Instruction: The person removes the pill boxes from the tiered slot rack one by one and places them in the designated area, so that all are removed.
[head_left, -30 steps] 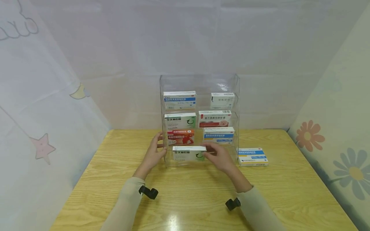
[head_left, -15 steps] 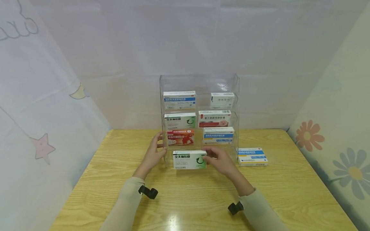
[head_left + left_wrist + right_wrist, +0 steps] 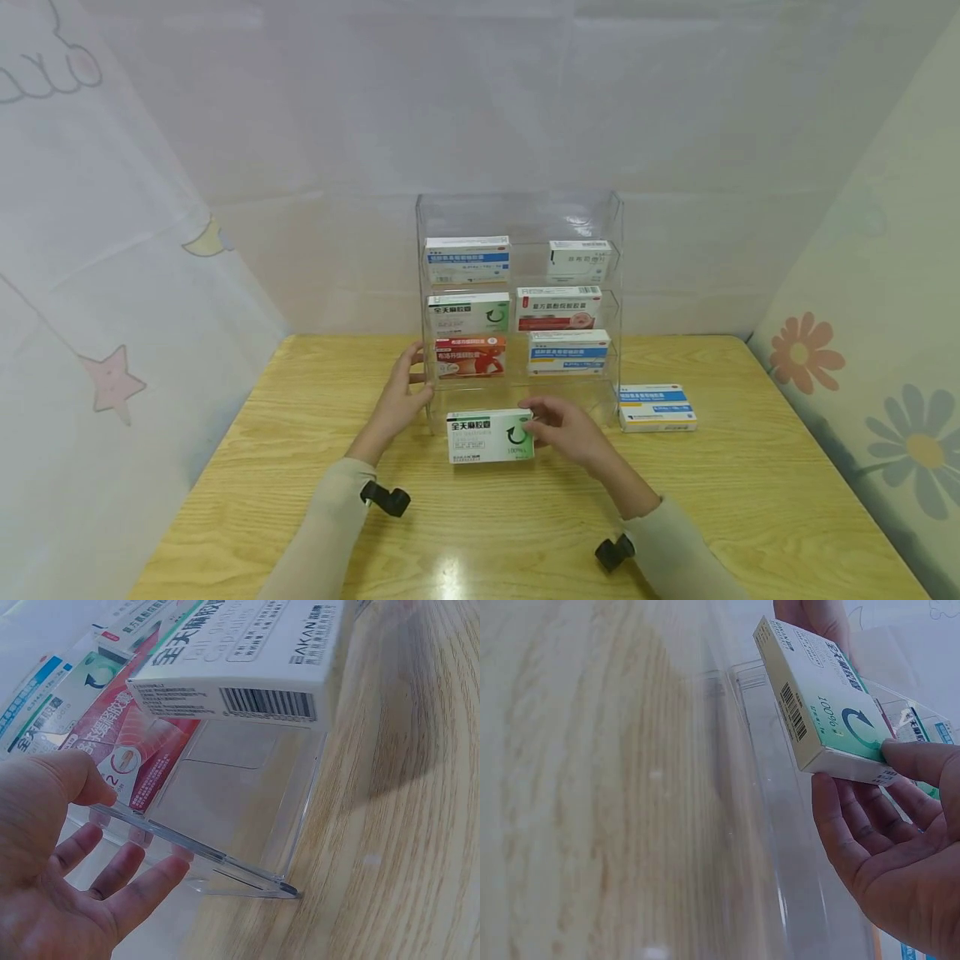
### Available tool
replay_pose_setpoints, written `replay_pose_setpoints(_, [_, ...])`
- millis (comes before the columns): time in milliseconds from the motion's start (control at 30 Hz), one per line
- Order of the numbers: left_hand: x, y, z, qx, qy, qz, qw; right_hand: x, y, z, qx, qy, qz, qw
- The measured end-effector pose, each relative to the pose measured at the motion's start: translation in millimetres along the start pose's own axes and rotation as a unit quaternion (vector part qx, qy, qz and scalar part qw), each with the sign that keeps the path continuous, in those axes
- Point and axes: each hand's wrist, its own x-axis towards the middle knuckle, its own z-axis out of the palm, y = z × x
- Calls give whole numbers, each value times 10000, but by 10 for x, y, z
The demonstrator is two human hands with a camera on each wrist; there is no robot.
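Observation:
My right hand (image 3: 567,432) pinches the right end of a white and green medicine box (image 3: 491,437), thumb on its printed front. The box is in front of the rack's bottom tier, above the table; its barcode end shows in the left wrist view. At the left side of the clear acrylic display rack (image 3: 519,210), my left hand (image 3: 397,404) grips the side panel, with the thumb on one face and the fingers behind it (image 3: 139,874). A red medicine box (image 3: 470,357) sits on the tier close to that hand.
Upper tiers hold several more boxes, among them a blue and white box (image 3: 567,353), a red and white box (image 3: 558,309) and a small white box (image 3: 579,260). Another blue and white box (image 3: 657,407) lies on the wooden table (image 3: 750,500), right of the rack. Cloth hangs behind.
My right hand has drawn the white and green box out of the bottom tier, toward me and lower in view. The left hand has stayed on the rack's side.

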Motion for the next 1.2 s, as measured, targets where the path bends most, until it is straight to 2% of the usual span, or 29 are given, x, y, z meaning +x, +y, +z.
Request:
replay_pose_setpoints(267, [0, -3, -4, 9, -75, 36, 10000, -14, 79, 50, 231, -319, 269, 9989])
replay_pose_setpoints(533, [5, -13, 2, -2, -84, 39, 10000, -20, 132, 95, 167, -355, 566, 9976])
replay_pose_setpoints(767, [4, 8, 0, -45, -98, 6, 9999, -16, 140, 146, 622, -615, 793, 9930])
replay_pose_setpoints(1200, [-2, 7, 2, -16, -47, 1, 10000, 8, 213, 202, 768, -723, 989, 9895])
